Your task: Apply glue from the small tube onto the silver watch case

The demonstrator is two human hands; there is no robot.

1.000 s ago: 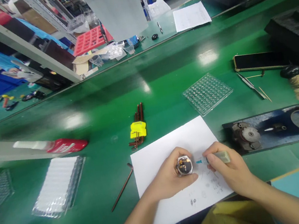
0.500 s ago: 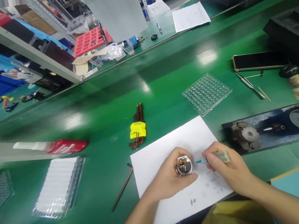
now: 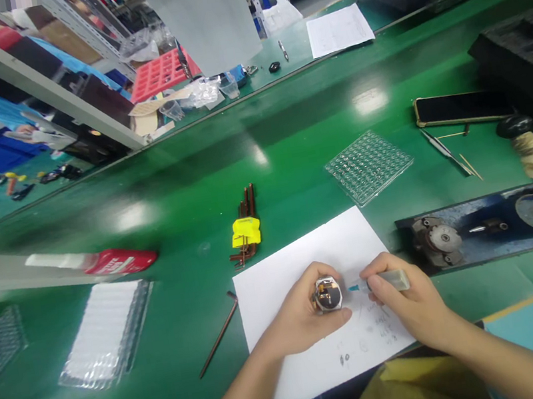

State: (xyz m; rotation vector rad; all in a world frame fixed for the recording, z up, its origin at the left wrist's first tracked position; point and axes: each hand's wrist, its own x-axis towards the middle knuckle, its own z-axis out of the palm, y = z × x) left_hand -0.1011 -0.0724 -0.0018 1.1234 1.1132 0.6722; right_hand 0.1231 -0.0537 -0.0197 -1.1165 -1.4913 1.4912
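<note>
My left hand grips a small round metal part over a white sheet of paper on the green bench. My right hand holds a small syringe-like applicator with a blue tip; the tip points left at the metal part, almost touching it. Small smudges and marks show on the paper below my hands.
A yellow-banded set of hex keys and a loose hex key lie left of the paper. A clear blister tray, a phone, tweezers and a blue fixture lie right. A red-labelled tube and plastic trays lie left.
Both hands stay nearly still on the part and applicator. Another person's fingers have appeared at the bottom left corner.
</note>
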